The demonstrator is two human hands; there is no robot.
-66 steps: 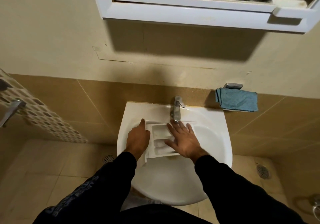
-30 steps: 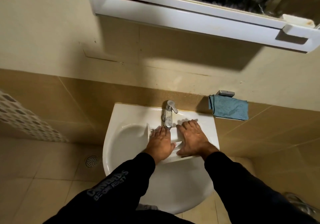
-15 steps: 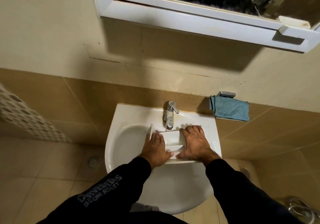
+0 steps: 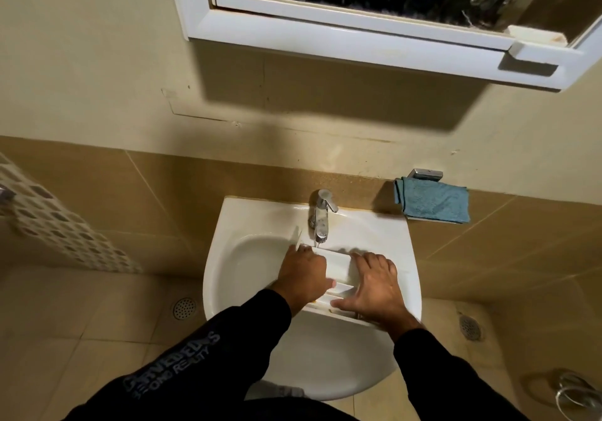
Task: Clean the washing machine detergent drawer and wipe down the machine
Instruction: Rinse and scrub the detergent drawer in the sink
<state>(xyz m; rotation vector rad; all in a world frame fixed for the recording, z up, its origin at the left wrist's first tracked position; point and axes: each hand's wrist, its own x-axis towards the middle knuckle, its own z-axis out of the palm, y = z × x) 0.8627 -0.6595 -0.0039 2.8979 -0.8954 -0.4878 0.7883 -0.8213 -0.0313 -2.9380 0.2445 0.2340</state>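
The white detergent drawer [image 4: 338, 266] lies across the right half of the white sink [image 4: 228, 225], just under the chrome tap [image 4: 322, 212]. Its front panel stands up at the left end. My left hand [image 4: 303, 277] lies over the drawer's left part with the fingers curled down onto it by the panel and the thumb pointing right. Over the right part, my right hand [image 4: 374, 287] lies flat with its fingers spread, thumb along the near edge. Both hands hide most of the compartments. No washing machine is in view.
A blue cloth [image 4: 433, 204] hangs on a wall holder right of the sink. Overhead, a white-framed mirror cabinet [image 4: 358, 42] juts from the wall. On the tiled floor are a drain [image 4: 184, 308] at left, another drain [image 4: 469, 326] at right, and a metal hose [image 4: 573, 394].
The drawer has shifted from the middle of the basin to its right side under the tap. My left hand moved from beside the drawer onto its left end; my right hand stays flat on it.
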